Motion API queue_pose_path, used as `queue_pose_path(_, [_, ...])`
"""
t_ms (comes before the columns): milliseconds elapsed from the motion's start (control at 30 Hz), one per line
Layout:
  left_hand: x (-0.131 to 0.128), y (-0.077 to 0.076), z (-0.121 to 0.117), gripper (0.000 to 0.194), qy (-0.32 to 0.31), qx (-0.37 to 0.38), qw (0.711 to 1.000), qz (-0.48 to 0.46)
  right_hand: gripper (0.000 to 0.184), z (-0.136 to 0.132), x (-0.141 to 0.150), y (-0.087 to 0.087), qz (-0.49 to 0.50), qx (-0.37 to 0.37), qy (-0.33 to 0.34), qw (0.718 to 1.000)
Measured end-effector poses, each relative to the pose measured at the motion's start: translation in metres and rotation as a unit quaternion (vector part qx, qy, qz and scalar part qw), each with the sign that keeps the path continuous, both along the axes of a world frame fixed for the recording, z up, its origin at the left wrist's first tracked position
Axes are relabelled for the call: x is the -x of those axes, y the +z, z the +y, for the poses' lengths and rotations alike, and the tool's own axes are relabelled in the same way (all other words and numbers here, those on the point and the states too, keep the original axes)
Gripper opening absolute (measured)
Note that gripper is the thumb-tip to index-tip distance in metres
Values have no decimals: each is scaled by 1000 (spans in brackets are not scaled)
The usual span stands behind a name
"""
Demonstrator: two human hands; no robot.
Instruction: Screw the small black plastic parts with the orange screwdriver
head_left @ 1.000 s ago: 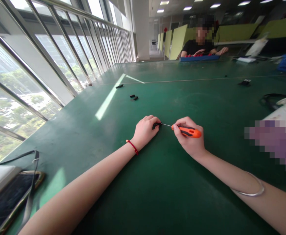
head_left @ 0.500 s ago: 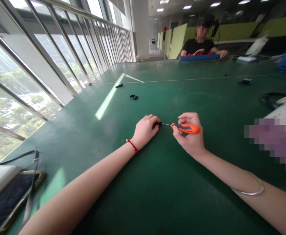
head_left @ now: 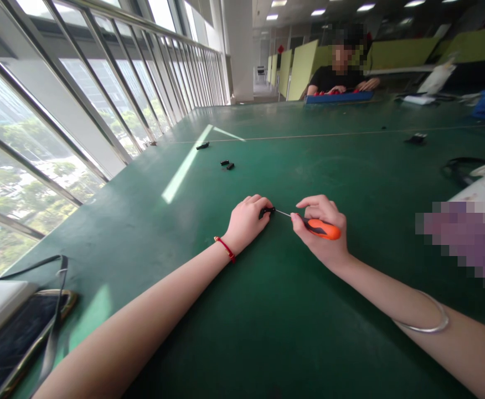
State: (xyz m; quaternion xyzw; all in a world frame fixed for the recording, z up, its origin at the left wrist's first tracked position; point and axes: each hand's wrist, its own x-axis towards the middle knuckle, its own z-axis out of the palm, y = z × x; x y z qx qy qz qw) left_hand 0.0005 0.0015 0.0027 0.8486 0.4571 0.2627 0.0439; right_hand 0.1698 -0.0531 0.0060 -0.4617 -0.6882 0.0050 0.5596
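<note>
My left hand (head_left: 248, 219) rests on the green table, closed on a small black part (head_left: 267, 211) between thumb and fingers. Most of that part is hidden by the fingers, so its kind is unclear. To its right, my right hand (head_left: 323, 230) is closed around a screwdriver (head_left: 325, 229) with an orange and dark handle. The thin metal shaft points left, and its tip meets the exposed end of the black part. The index finger of the right hand is lifted off the handle.
Beyond my left hand lie small black pieces (head_left: 227, 164) and a longer black piece (head_left: 203, 146). A phone (head_left: 14, 338) and a white box (head_left: 1, 305) with a cable are at lower left. Across the table (head_left: 309, 166), a person (head_left: 338, 75) sits behind a blue tray (head_left: 339, 98).
The screwdriver handle has tilted and dropped slightly, with the right fingers shifted along it. My left hand stays in place. The person opposite has moved a hand inward.
</note>
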Motion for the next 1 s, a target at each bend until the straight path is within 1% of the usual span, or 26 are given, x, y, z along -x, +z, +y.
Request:
queue_pose_path(33, [0, 0, 0, 14, 0, 0, 1000, 0, 10, -1, 0, 0, -11, -2, -1, 1000])
queue_pose_path(100, [0, 0, 1, 14, 1, 1, 1000, 0, 7, -1, 1, 0, -8, 1, 3, 1000])
queue_pose_path(200, [0, 0, 1, 14, 1, 2, 1000, 2, 25, 0, 1, -2, 32, 7, 3, 999])
queue_pose_path(267, [1, -1, 0, 14, -2, 1, 1000, 3, 32, 1, 1, -2, 41, -1, -3, 999])
queue_pose_path(300, [1, 0, 0, 15, -3, 0, 1000, 3, 31, 1, 0, -1, 32, -5, -6, 999])
queue_pose_path(433, [1, 0, 0, 15, -3, 3, 1000, 2, 7, -2, 2, 1, -36, -13, 6, 999])
queue_pose_path(467, [1, 0, 0, 16, -1, 5, 1000, 2, 5, -3, 2, 1, -41, -15, 11, 999])
queue_pose_path(533, [1, 1, 0, 16, 0, 9, 1000, 2, 8, -3, 3, 0, -27, -12, 12, 999])
queue_pose_path(633, [1, 1, 0, 17, -1, 13, 1000, 1, 23, -3, 2, -1, 11, -9, -1, 1000])
queue_pose_path(700, [1, 1, 0, 17, -3, 12, 1000, 2, 29, -2, 2, -1, 6, -16, -2, 1000])
queue_pose_path(733, [1, 1, 0, 17, -4, 12, 1000, 3, 28, -3, 2, 0, -8, -19, -1, 1000])
queue_pose_path(867, [1, 0, 0, 17, -2, 12, 1000, 3, 7, -4, 3, 3, -65, -34, 9, 997])
queue_pose_path(933, [1, 1, -1, 17, -2, 11, 1000, 3, 8, -4, 3, 3, -58, -52, 3, 997])
queue_pose_path(1000, [1, 1, 0, 17, -3, 11, 1000, 5, 17, -2, 2, 2, -35, -69, -5, 997])
